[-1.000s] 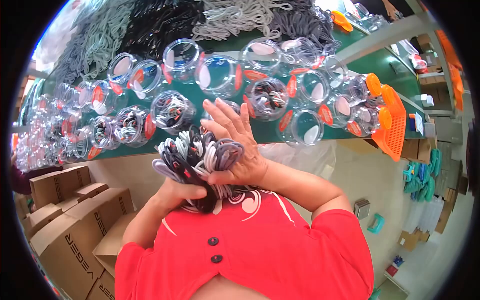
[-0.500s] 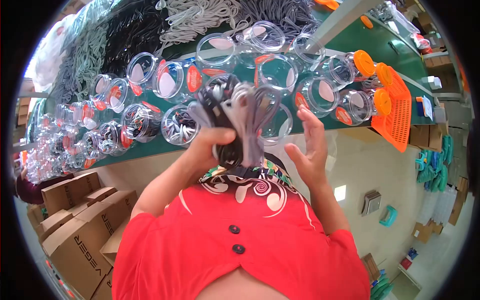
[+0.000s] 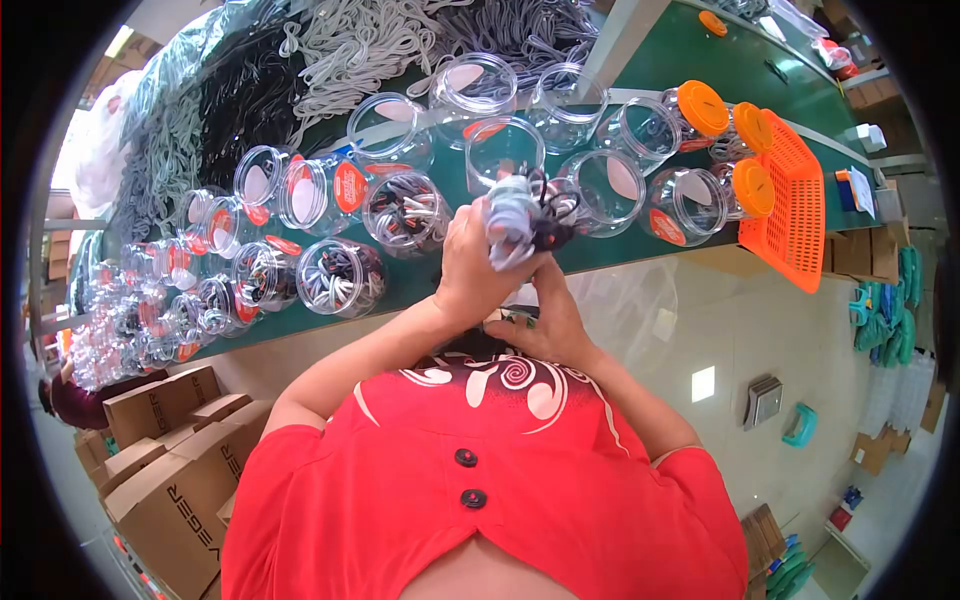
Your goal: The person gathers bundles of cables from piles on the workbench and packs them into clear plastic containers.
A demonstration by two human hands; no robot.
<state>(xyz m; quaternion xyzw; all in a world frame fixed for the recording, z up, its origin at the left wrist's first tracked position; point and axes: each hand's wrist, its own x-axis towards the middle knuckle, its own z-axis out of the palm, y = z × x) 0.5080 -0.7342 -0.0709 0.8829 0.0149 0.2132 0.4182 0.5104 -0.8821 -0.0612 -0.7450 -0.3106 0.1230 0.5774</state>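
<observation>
My left hand [image 3: 468, 262] is closed around a bundle of coiled cables [image 3: 512, 222], grey and black, raised in front of my chest at the table edge. My right hand [image 3: 556, 318] is at the lower end of the bundle, its fingers curled up against it; part of its grip is hidden. Just behind the bundle stands an open clear jar [image 3: 505, 150]. To the left, a jar of cables [image 3: 405, 215] and another filled jar [image 3: 340, 278] stand with their mouths open. A clear jar with a red label [image 3: 688, 207] is to the right.
Piles of loose cables [image 3: 365, 60] lie along the back of the green table [image 3: 690, 60]. Orange-lidded jars [image 3: 703, 108] and an orange basket [image 3: 790, 205] are at the right. Many more jars line the left. Cardboard boxes [image 3: 175, 490] stand on the floor at left.
The bundle has tilted, its ends now toward the jars. My right hand, open and apart before, has come in against its lower end. The view has shifted slightly.
</observation>
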